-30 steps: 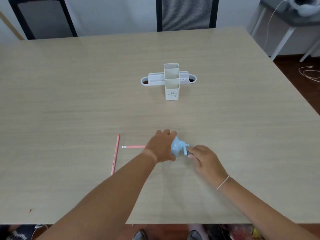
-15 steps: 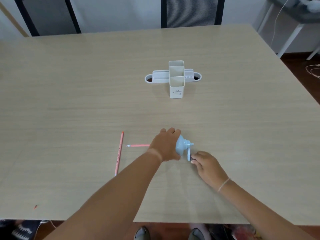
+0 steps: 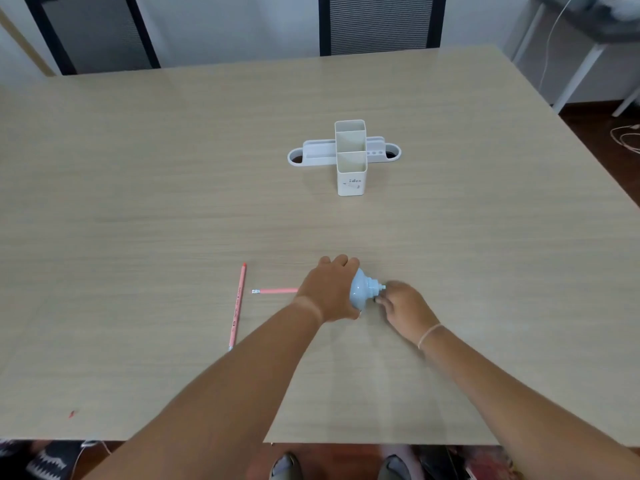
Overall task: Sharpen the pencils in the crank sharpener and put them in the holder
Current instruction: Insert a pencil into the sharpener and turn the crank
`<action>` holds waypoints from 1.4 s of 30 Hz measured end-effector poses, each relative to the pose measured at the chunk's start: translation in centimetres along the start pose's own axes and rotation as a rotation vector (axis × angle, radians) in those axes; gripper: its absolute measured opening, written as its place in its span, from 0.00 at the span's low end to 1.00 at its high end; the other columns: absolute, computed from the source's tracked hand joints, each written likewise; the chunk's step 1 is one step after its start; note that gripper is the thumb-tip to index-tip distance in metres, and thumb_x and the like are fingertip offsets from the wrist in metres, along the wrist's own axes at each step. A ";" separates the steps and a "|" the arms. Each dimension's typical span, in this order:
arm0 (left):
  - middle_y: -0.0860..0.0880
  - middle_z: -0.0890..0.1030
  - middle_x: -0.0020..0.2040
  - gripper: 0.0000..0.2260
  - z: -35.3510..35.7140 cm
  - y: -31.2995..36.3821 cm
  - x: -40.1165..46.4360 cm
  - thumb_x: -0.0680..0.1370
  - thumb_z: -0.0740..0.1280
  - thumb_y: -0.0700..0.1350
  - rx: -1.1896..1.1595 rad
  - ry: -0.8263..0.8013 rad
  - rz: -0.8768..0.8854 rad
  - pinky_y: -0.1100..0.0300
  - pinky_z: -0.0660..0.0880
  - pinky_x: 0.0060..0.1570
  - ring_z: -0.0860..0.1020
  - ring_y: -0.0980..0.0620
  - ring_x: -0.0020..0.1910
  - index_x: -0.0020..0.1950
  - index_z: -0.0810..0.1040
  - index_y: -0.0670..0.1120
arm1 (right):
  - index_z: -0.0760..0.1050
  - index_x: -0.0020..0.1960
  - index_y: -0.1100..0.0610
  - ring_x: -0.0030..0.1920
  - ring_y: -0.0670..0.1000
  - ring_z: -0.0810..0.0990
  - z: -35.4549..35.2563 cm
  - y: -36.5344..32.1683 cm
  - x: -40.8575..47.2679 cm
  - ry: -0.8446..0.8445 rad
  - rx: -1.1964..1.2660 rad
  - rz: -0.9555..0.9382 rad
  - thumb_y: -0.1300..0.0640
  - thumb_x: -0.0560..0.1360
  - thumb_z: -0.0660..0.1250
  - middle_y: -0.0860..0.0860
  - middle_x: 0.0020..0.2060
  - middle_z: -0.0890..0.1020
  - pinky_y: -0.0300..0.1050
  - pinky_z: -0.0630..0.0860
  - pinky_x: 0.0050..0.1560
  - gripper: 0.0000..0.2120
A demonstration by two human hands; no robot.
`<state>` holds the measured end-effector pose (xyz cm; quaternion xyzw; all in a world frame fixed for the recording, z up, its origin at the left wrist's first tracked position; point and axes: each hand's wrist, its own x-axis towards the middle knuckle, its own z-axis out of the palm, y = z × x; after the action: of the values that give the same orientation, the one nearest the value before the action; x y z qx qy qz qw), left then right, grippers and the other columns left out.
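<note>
A light blue crank sharpener (image 3: 362, 292) lies on the wooden table (image 3: 173, 202). My left hand (image 3: 330, 291) is clamped over its left side, hiding most of its body. A pink pencil (image 3: 275, 291) sticks out to the left from under that hand, its far end hidden. My right hand (image 3: 403, 308) pinches the crank handle at the sharpener's right end. A second pink pencil (image 3: 237, 306) lies loose to the left, pointing away from me. The white pencil holder (image 3: 350, 157) stands farther back in the middle of the table, with nothing visible in it.
Two black chairs (image 3: 379, 24) stand behind the table's far edge. A grey side table (image 3: 568, 46) with cables is at the back right. A small red fleck (image 3: 71, 414) lies near the front left edge. Feet show under the near edge.
My right hand has gone round with the crank, from below the sharpener's end up to beside it. The left hand keeps its hold. The camera has shifted slightly.
</note>
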<state>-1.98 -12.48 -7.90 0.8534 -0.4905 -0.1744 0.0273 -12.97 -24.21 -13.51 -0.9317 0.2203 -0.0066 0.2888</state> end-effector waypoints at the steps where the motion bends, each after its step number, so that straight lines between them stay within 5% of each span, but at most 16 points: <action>1: 0.47 0.73 0.57 0.29 0.0 0.0 0.0 0.66 0.74 0.51 0.004 -0.002 0.001 0.51 0.75 0.51 0.70 0.44 0.54 0.62 0.67 0.45 | 0.78 0.42 0.66 0.42 0.59 0.78 0.2 -0.1 -1.5 -0.002 0.010 -0.030 0.62 0.73 0.57 0.61 0.38 0.80 0.46 0.70 0.42 0.12; 5: 0.47 0.73 0.57 0.30 0.0 0.0 0.0 0.66 0.74 0.52 0.010 -0.017 0.004 0.52 0.75 0.51 0.70 0.44 0.54 0.62 0.67 0.45 | 0.79 0.41 0.63 0.36 0.48 0.70 -1.4 -1.2 -5.0 0.105 0.067 -0.137 0.54 0.72 0.54 0.53 0.31 0.75 0.36 0.63 0.37 0.17; 10: 0.47 0.73 0.56 0.28 -0.2 0.0 0.1 0.66 0.74 0.52 -0.004 -0.011 0.008 0.52 0.75 0.51 0.70 0.43 0.54 0.61 0.67 0.45 | 0.79 0.46 0.63 0.40 0.53 0.75 -4.5 -2.2 -0.7 0.240 0.088 -0.141 0.59 0.74 0.58 0.55 0.35 0.78 0.34 0.64 0.42 0.12; 15: 0.46 0.73 0.56 0.29 -0.2 0.2 0.0 0.65 0.74 0.53 0.009 -0.009 0.007 0.52 0.73 0.50 0.70 0.43 0.54 0.60 0.68 0.45 | 0.79 0.49 0.65 0.47 0.61 0.77 -2.8 -0.7 3.2 0.117 0.036 -0.016 0.66 0.75 0.60 0.63 0.40 0.78 0.49 0.71 0.46 0.09; 20: 0.46 0.73 0.57 0.30 -0.2 0.1 0.0 0.65 0.75 0.52 0.003 -0.007 0.007 0.52 0.73 0.51 0.70 0.42 0.56 0.61 0.68 0.44 | 0.78 0.45 0.66 0.49 0.61 0.78 0.1 0.1 0.2 0.019 -0.052 0.004 0.66 0.74 0.60 0.64 0.44 0.80 0.49 0.72 0.46 0.08; 26: 0.47 0.73 0.58 0.31 0.0 0.0 0.0 0.65 0.74 0.52 0.003 -0.008 0.011 0.52 0.74 0.52 0.70 0.42 0.56 0.63 0.67 0.45 | 0.78 0.38 0.64 0.34 0.57 0.76 -1.2 -1.2 -5.1 0.082 -0.006 -0.122 0.60 0.71 0.58 0.56 0.29 0.75 0.38 0.63 0.36 0.12; 30: 0.47 0.73 0.57 0.30 0.1 -0.1 0.0 0.65 0.74 0.52 -0.014 -0.002 0.007 0.52 0.74 0.52 0.70 0.43 0.56 0.62 0.67 0.45 | 0.79 0.43 0.63 0.37 0.53 0.75 -4.1 -2.4 -3.3 0.187 0.070 -0.170 0.55 0.71 0.53 0.58 0.34 0.80 0.36 0.62 0.38 0.17; 33: 0.47 0.73 0.56 0.29 0.0 0.0 0.0 0.65 0.74 0.52 0.000 -0.002 0.015 0.52 0.75 0.52 0.70 0.43 0.55 0.61 0.68 0.46 | 0.79 0.47 0.63 0.42 0.55 0.76 -4.7 -2.3 0.3 0.232 0.067 -0.097 0.61 0.75 0.59 0.59 0.37 0.79 0.36 0.64 0.44 0.11; 42: 0.47 0.73 0.56 0.30 0.2 -0.1 0.0 0.64 0.74 0.53 0.017 -0.004 0.016 0.50 0.75 0.53 0.70 0.43 0.54 0.60 0.67 0.46 | 0.78 0.46 0.66 0.49 0.60 0.77 -1.0 -0.7 1.1 0.028 -0.036 0.065 0.67 0.74 0.59 0.64 0.45 0.80 0.47 0.69 0.44 0.09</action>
<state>-1.94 -12.41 -8.11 0.8493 -0.4988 -0.1716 0.0206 -11.78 -24.63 -12.44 -0.9289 0.2546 -0.0062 0.2688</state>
